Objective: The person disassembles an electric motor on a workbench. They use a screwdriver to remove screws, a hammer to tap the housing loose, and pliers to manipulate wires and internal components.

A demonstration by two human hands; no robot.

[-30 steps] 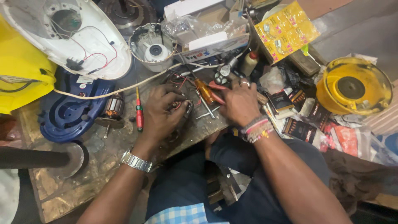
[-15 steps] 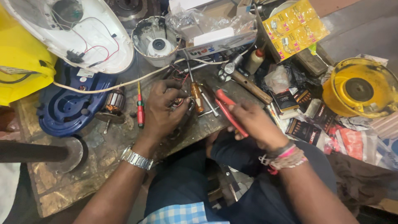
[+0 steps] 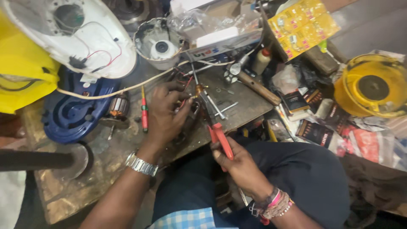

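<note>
Right hand (image 3: 237,163) pulled back, grip clamped on red-handled pliers (image 3: 214,123) | left hand (image 3: 167,112) pinching wires (image 3: 186,99) | screwdriver (image 3: 144,111) beside

head camera, looking steeply down, close over workbench (image 3: 76,186)

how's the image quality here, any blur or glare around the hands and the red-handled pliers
Head view: soft motion blur on the left hand and the small wired part under it; the right hand and red-handled pliers read slightly sharper. Glare washes the white housing top left, and the lower right corner falls into shadow.
</note>
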